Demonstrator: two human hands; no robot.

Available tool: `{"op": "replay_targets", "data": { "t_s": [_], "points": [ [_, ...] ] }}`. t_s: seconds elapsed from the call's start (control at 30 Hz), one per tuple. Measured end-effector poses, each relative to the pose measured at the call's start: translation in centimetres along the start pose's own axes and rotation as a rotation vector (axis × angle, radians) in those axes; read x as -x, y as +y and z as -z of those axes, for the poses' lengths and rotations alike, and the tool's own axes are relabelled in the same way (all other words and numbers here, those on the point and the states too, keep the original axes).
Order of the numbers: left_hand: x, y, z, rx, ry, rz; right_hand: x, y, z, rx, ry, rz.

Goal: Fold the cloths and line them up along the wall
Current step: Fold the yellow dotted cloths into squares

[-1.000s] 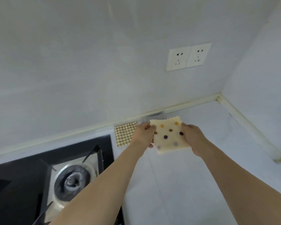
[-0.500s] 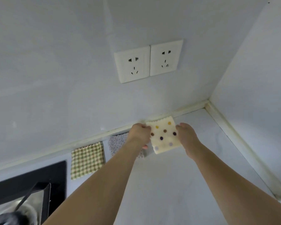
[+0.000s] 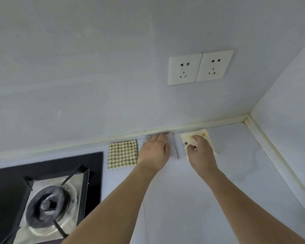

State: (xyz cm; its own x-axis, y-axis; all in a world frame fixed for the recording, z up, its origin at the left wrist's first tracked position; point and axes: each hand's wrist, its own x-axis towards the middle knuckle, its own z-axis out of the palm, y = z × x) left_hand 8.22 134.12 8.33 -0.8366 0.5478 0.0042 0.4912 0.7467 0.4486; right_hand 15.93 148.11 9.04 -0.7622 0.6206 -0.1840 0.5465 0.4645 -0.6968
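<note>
Three folded cloths lie in a row on the counter against the wall. On the left is a green-checked cloth [image 3: 122,154]. In the middle a pale speckled cloth [image 3: 173,148] is mostly hidden under my left hand [image 3: 155,152], which lies flat on it. On the right a cream cloth with coloured dots [image 3: 209,140] rests flat, and my right hand [image 3: 200,150] presses down on it with fingers spread. Neither hand grips anything.
A black gas hob [image 3: 44,194] with a burner fills the lower left. Two white wall sockets [image 3: 200,66] sit above the cloths. The side wall [image 3: 289,111] meets the back wall in a corner at the right, and pale counter [image 3: 236,164] stretches beside the dotted cloth.
The dotted cloth, held up in both hands before, now lies on the counter by the wall. My left hand has shifted onto the speckled cloth; my right stays on the dotted one.
</note>
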Motion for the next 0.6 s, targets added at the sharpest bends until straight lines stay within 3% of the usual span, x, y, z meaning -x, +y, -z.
{"op": "replay_targets", "data": {
  "t_s": [0.23, 0.43, 0.6],
  "points": [
    [6.4, -8.1, 7.8, -0.104, 0.151, 0.039, 6.8, -8.7, -5.0, 0.109, -0.045, 0.282],
    [13.1, -17.7, 14.2, -0.117, 0.249, 0.083, 13.8, -16.4, -12.3, 0.146, -0.094, 0.382],
    [19.2, -27.0, 20.0, -0.138, 0.229, 0.087, 20.7, -23.1, -19.3, 0.158, -0.153, 0.422]
  ]
}}
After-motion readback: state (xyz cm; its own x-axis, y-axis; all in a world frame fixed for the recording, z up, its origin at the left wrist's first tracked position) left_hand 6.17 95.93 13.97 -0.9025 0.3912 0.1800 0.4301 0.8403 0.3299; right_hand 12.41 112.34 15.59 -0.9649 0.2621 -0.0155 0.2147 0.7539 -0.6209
